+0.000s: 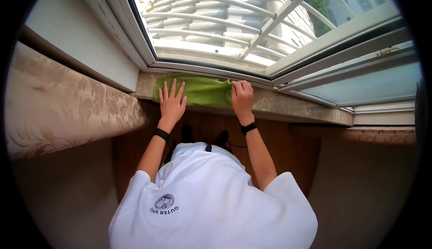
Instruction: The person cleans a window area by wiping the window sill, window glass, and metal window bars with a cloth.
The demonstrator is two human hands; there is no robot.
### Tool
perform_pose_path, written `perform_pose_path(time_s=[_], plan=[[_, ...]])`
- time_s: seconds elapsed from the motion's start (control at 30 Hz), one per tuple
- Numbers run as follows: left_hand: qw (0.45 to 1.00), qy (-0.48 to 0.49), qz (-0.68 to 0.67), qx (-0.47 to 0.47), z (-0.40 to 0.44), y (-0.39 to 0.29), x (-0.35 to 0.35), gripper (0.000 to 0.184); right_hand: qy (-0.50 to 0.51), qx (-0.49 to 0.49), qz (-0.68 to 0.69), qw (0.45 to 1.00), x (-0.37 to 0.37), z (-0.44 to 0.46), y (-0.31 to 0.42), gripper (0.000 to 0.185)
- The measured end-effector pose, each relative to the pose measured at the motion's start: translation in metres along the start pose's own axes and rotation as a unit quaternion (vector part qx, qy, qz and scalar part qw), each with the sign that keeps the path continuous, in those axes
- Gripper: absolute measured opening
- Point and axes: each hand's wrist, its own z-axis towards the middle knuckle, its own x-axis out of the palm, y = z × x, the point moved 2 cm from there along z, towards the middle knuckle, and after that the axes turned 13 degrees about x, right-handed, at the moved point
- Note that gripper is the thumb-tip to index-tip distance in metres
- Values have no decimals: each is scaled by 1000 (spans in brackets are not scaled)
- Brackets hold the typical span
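Observation:
A green cloth (204, 91) lies spread along the stone window sill (288, 103), its front edge reaching the sill's edge. My left hand (172, 103) rests flat on the cloth's left part, fingers spread apart. At the right end of the cloth, my right hand (243, 97) has its fingers curled in and pinches the cloth's edge. Both wrists wear a black band.
Behind the sill stands the window frame (216, 71), with white bars (202, 15) and a tiled roof outside. A glass sash (364, 85) angles in at the right. A patterned curtain (67, 100) hangs at the left. Wooden floor (288, 154) shows below.

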Motion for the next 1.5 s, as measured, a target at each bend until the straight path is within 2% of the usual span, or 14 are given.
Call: perform_pose_path(time_s=[0.03, 0.13, 0.27, 0.43, 0.67, 0.9, 0.97, 1.03, 1.13, 1.23, 1.3, 1.37, 1.43, 1.5], plan=[[1000, 0, 4, -6, 0, 2, -1, 60, -42, -6, 4, 999, -3, -1, 17, 13], [1000, -12, 9, -11, 0, 2, 1, 60, 8, 7, 35, 999, 1, -32, 63, 27], [1000, -21, 19, -8, 1, -2, 4, 61, 93, 69, -37, 993, 33, -91, 62, 42], [999, -19, 13, 44, -8, 5, 4, 63, 115, 100, -41, 987, 13, -103, 52, 36], [998, -7, 17, 66, -11, 6, 2, 64, 8, 215, -150, 965, 12, -94, 14, 30], [997, -3, 18, 74, -9, 4, 3, 64, -28, 151, -76, 985, -5, -78, 43, 12], [997, -2, 17, 78, -12, 5, 2, 64, 7, 181, 80, 980, -14, -78, 58, 12], [997, -5, 22, 77, -11, 4, 2, 64, 69, 266, 281, 920, -11, -79, 55, 13], [997, -4, 27, 75, -11, 2, 3, 64, 194, 462, 562, 658, -4, -81, 27, 14], [996, -14, 28, 84, -11, 4, 5, 64, 130, 496, 636, 577, -15, -66, 9, 11], [996, -17, 28, 85, -13, 5, 5, 64, 90, 474, 593, 644, -18, -71, -43, 12], [997, -16, 28, 75, -11, 1, 7, 64, -19, 485, 418, 768, -26, -72, -65, 10], [997, -13, 26, 71, -11, -2, 7, 63, -105, 448, 174, 871, -44, -64, -48, 9], [997, -12, 27, 69, -9, -5, 8, 64, -83, 349, 117, 926, -40, -69, -4, 11]])
